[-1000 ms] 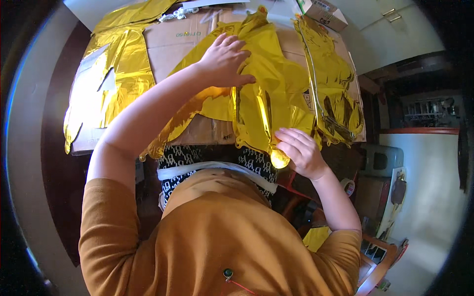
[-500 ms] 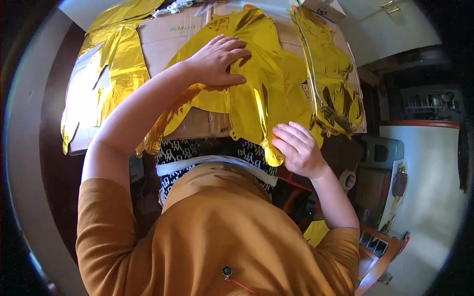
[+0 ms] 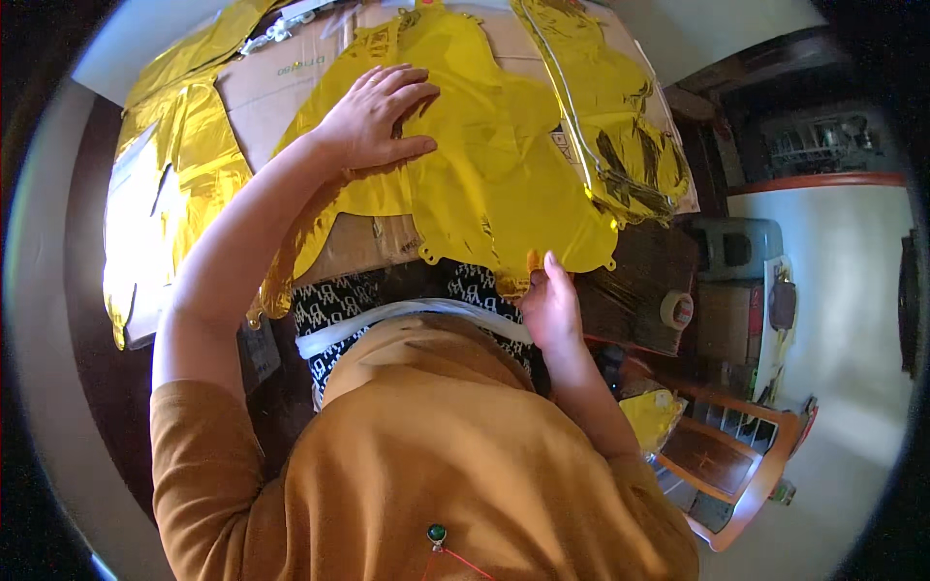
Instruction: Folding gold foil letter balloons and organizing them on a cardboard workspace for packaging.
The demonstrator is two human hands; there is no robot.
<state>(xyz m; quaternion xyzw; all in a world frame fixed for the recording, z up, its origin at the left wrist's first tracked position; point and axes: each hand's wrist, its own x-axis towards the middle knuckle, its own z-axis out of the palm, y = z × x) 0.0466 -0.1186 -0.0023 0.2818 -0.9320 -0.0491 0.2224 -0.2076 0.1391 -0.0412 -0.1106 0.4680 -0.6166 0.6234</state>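
Glossy gold foil piece, flat, tabbed (image 3: 494, 165): laid over brown cardboard sheet (image 3: 271, 121). Left hand (image 3: 380, 114): fingers spread, resting on foil. Right hand (image 3: 552, 308): at near edge, thumb raised; pinch cannot be told.

Gold foil pieces (image 3: 489, 155) on brown cardboard (image 3: 271, 107)

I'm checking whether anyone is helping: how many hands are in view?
2: the left hand lies on the middle gold foil; the right hand is at its near edge, partly hidden.
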